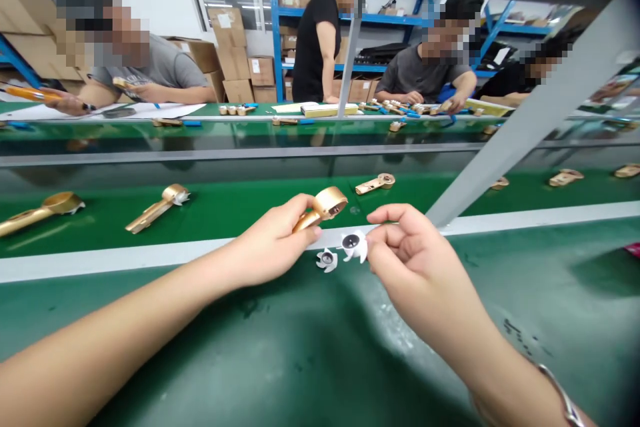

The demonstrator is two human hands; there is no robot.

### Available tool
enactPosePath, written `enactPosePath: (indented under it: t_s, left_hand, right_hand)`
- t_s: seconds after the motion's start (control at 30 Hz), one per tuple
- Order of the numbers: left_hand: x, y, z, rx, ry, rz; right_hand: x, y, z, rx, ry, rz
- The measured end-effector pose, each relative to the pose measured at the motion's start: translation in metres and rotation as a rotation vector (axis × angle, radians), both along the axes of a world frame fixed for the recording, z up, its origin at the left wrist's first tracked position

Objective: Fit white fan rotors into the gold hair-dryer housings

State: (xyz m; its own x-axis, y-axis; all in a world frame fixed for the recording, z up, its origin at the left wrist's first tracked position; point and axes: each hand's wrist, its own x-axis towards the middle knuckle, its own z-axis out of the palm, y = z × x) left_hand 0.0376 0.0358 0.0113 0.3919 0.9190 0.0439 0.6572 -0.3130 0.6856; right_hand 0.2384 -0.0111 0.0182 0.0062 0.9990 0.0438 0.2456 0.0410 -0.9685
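Note:
My left hand (277, 238) is closed round the handle of a gold plastic housing (330, 203), whose ring-shaped head faces up and to the right. Between the thumb and fingers of my right hand (413, 247) is a small white fan wheel (354, 245) with a dark hub. A second white fan wheel (327, 259) is just left of it and lower, near the inner edge of the green work surface (280, 360). The held fan wheel and the housing's ring are close together but apart.
Beyond a pale rail (200, 255) runs a green belt (260, 190) carrying several gold housings, one (375, 183) just past my hands. A slanted grey post (530, 113) rises at right. Across the line, several people work at a bench with gold parts.

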Motion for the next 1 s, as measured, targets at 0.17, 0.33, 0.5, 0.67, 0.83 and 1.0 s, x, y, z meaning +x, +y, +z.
enactPosePath:
  t_s: [0.17, 0.33, 0.5, 0.67, 0.83, 1.0]
  left_hand:
    - [0.008, -0.020, 0.010, -0.071, -0.019, -0.069]
    - [0.009, -0.025, 0.014, -0.064, 0.060, -0.070]
    - [0.010, -0.025, 0.017, -0.069, 0.045, -0.094]
    - [0.012, -0.026, 0.018, -0.073, 0.082, -0.095]
    - [0.011, -0.027, 0.012, 0.028, 0.112, -0.113]
    - [0.011, -0.028, 0.001, 0.121, 0.257, -0.104]
  right_hand:
    - [0.001, 0.004, 0.000, -0.025, -0.014, -0.038]
    - [-0.002, 0.002, 0.000, -0.035, -0.005, -0.045]
    - [-0.002, -0.002, 0.004, -0.105, 0.024, -0.072]
    - [0.002, -0.002, 0.006, -0.130, 0.026, -0.089]
    - [0.002, -0.001, 0.004, -0.106, 0.045, -0.077]
    - [-0.002, -0.001, 0.001, -0.062, 0.072, -0.104]
